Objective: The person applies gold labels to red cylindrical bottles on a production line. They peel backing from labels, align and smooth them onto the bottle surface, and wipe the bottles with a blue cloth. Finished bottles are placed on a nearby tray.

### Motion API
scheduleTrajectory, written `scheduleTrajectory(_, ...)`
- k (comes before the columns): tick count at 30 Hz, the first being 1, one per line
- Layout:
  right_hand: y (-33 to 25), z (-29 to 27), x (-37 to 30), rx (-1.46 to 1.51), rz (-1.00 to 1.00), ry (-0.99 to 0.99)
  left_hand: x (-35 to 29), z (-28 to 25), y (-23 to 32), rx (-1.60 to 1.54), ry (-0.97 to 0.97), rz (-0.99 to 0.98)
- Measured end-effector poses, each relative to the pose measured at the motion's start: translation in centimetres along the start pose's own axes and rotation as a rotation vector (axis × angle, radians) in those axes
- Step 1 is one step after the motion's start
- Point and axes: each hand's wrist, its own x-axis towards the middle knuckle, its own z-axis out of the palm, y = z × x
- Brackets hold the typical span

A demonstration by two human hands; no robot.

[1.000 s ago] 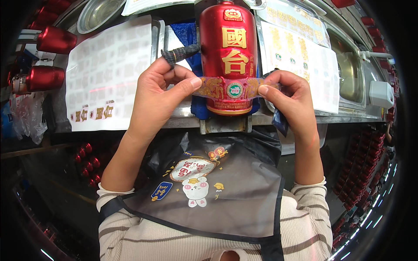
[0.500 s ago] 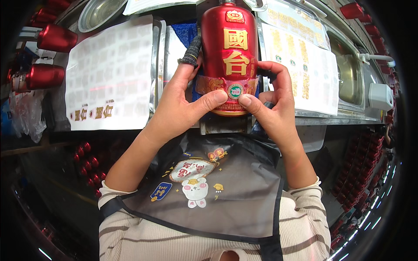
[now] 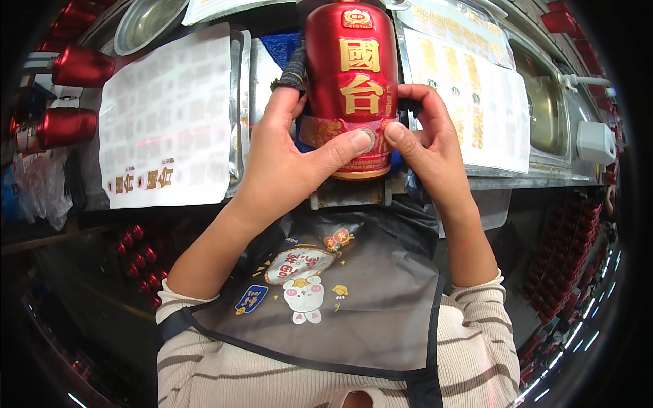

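While thumbs (image 3: 338,151) press strip (image 3: 330,129), fingers (image 3: 427,100) curled, parted around red bottle (image 3: 350,92)

Metal bench (image 3: 568,178) with round bowl (image 3: 151,26) and tray (image 3: 235,88) at left, white plastic container (image 3: 596,143) at right

left hand (image 3: 282,153) and right hand (image 3: 437,151) are cupped round a red bottle (image 3: 347,81), thumbs (image 3: 339,151) on the patterned strip (image 3: 325,129) low on its front. i can see a pale label sheet (image 3: 166,115) left of them, gold sticker sheet (image 3: 502,119) to their right, grey apron (image 3: 371,292) below.
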Motion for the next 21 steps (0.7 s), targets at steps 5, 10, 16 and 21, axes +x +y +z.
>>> scheduleTrajectory(5,-0.5,-0.2,0.1,0.060,0.046,-0.018,0.1,-0.2,0.3,0.041,-0.007,-0.003)
scheduleTrajectory(10,0.2,-0.3,0.2,0.015,-0.017,-0.032,0.0,0.2,1.0,-0.011,0.001,-0.079)
scheduleTrajectory(16,-1.5,-0.3,-0.3,0.069,0.088,-0.035,-0.6,-0.9,-0.2,-0.266,0.004,-0.116)
scheduleTrajectory(21,-1.9,1.7,-0.8,-0.088,0.020,0.042,-1.0,-0.8,-0.5,-0.284,-0.013,-0.082)
